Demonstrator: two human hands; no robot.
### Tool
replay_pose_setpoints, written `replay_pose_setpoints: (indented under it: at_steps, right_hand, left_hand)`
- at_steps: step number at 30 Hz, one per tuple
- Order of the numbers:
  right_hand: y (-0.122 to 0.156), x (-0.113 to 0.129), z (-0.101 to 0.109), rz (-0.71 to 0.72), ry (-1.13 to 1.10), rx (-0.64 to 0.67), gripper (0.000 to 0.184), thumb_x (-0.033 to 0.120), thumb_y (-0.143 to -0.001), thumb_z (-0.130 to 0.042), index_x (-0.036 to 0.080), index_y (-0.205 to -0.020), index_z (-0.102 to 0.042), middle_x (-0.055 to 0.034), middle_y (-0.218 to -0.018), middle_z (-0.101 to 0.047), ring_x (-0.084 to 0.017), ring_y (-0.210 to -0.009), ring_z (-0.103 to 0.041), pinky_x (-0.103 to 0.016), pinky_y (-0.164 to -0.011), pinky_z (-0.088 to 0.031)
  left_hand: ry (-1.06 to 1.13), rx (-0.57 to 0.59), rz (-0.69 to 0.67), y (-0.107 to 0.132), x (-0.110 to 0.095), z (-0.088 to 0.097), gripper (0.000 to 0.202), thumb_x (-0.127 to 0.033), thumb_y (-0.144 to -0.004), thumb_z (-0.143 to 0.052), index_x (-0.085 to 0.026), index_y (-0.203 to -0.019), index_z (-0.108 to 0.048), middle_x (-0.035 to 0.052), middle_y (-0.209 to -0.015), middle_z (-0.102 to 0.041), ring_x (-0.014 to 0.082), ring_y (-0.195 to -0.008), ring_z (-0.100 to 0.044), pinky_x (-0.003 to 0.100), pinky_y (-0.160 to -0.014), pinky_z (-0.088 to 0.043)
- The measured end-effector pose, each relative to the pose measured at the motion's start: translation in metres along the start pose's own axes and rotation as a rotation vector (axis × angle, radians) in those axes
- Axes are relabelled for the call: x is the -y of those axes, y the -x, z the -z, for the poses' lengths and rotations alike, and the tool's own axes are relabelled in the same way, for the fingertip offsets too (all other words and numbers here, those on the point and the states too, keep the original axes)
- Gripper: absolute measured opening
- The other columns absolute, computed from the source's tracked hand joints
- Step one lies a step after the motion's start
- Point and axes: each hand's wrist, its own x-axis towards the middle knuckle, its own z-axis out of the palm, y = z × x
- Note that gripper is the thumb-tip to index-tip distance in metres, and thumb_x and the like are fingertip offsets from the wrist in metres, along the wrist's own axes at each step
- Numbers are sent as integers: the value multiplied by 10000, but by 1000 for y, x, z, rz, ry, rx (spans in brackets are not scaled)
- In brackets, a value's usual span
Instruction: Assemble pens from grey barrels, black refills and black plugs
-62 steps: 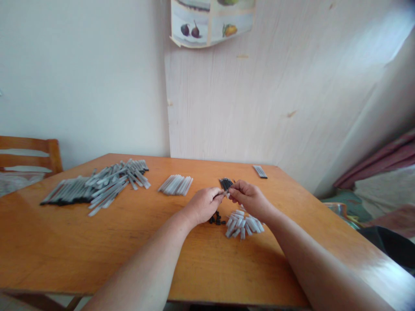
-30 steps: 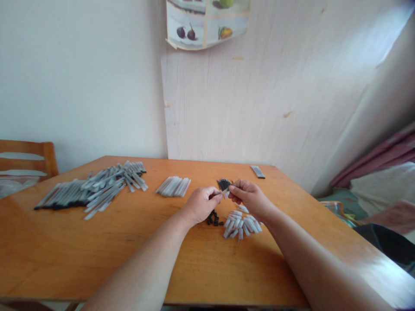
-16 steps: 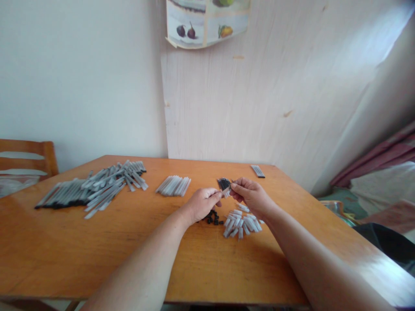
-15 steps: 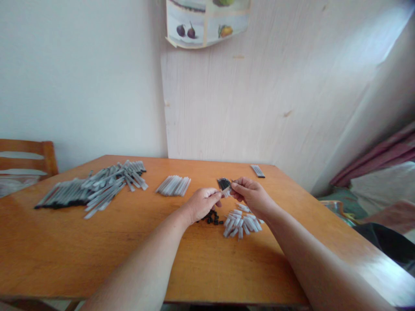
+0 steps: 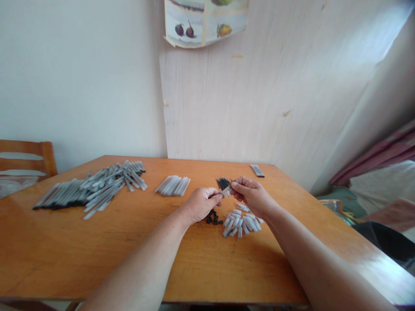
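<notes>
Between my two hands is a short, pale, translucent tube (image 5: 226, 190), pinched at both ends. My left hand (image 5: 203, 204) grips its near end with thumb and fingers. At the far end, my right hand (image 5: 250, 192) pinches it, hiding that tip. Just behind the tube lie thin black sticks (image 5: 223, 182), partly covered by my hands. Small black caps (image 5: 214, 217) are scattered below my left hand, which hides some of them. Under my right hand spreads a loose pile of short translucent tubes (image 5: 241, 223).
On the wooden table (image 5: 129, 255), a row of long pale tubes (image 5: 173, 185) lies left of my hands. Further left is a large heap of tubes with black ends (image 5: 110, 183). A small bundle (image 5: 257, 170) rests at the back right. A chair (image 5: 48, 157) stands left.
Both hands keep nearly the same pose on the short tube, with the tube showing slightly more between them. The whole view has shifted slightly.
</notes>
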Motion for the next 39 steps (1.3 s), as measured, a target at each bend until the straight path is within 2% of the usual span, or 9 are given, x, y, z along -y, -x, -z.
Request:
replay_pose_setpoints:
  at_steps: [7,11,19,28,33,39]
  right_hand:
    - [0,0,0,-12,-10,-15,252,384,-784,-675,178,-747,-534,3,-645,-611,-88,-539,-462,-246,-526,-319]
    - [-1,-2,-1,-15,-14,-34,252,387,-776,-682,175,-747,-548,0,-649,-612,-86,-536,-464,-241,-517,-319]
    - [-4,-6,0,18,18,-57,252,415,-795,-639,163,-804,-626,-30,-709,-640,-100,-560,-503,-251,-522,-355]
    - [-1,-3,-2,46,68,-35,228,383,-786,-649,160,-826,-630,-30,-728,-637,-101,-584,-498,-246,-526,-356]
    - [-1,-3,-1,37,73,-46,243,401,-790,-649,161,-811,-620,-28,-729,-633,-98,-589,-493,-240,-536,-361]
    - [-1,-2,-2,30,86,-55,274,432,-768,-664,163,-787,-616,-32,-727,-635,-100,-580,-484,-246,-534,-358]
  left_hand:
    - [-94,-49,-74,1,-2,1,287,-384,-857,-504,-161,-813,-680,21,-734,-678,134,-663,-576,240,-603,-391]
    - [-93,-55,-66,1,-2,1,277,-380,-849,-516,-163,-797,-679,20,-732,-680,132,-661,-573,239,-601,-391]
    - [146,-23,81,0,-4,0,307,-426,-836,-539,-150,-873,-667,53,-767,-683,134,-660,-578,243,-610,-437]
    - [218,25,98,2,-3,2,336,-455,-822,-564,-145,-892,-674,54,-776,-683,116,-625,-550,238,-603,-415]
    - [367,62,133,2,-3,4,449,-512,-846,-504,-115,-960,-679,80,-769,-690,116,-597,-552,247,-596,-409]
    - [446,101,184,2,-9,8,412,-461,-825,-541,-104,-966,-692,93,-765,-701,115,-586,-558,252,-596,-396]
